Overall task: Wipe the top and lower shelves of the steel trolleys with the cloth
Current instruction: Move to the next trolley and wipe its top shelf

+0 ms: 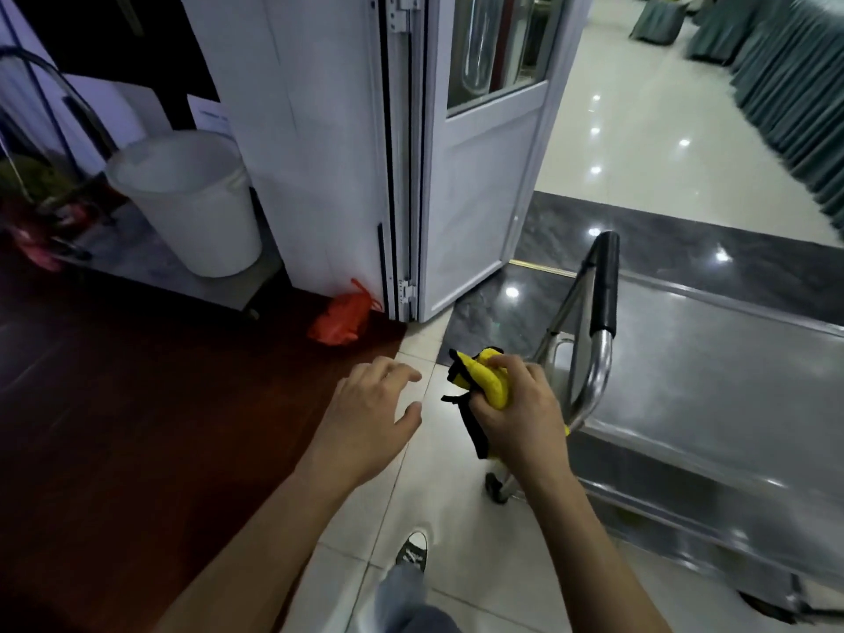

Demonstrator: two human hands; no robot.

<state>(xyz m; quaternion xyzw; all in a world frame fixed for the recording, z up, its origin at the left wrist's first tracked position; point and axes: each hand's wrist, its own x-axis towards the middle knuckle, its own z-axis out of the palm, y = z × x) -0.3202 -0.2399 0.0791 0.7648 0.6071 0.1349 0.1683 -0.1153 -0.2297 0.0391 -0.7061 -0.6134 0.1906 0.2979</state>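
A steel trolley (712, 372) stands at the right, its flat top shelf bare and its black-padded handle (603, 285) at the near left end. My right hand (516, 408) grips a bunched yellow cloth with black edging (484, 381), held in the air just left of the handle. My left hand (372, 413) hovers beside it over the floor, fingers relaxed and holding nothing. A second steel trolley (150, 267) at the back left carries a white bucket (192, 198). The lower shelf of the near trolley is mostly hidden under its top.
A white folding door (475, 198) stands open ahead, with a red plastic bag (342, 317) at its foot. Dark red flooring lies to the left, pale tiles under my shoe (413, 550). Grey-skirted tables (794, 93) line the far right of a glossy hall.
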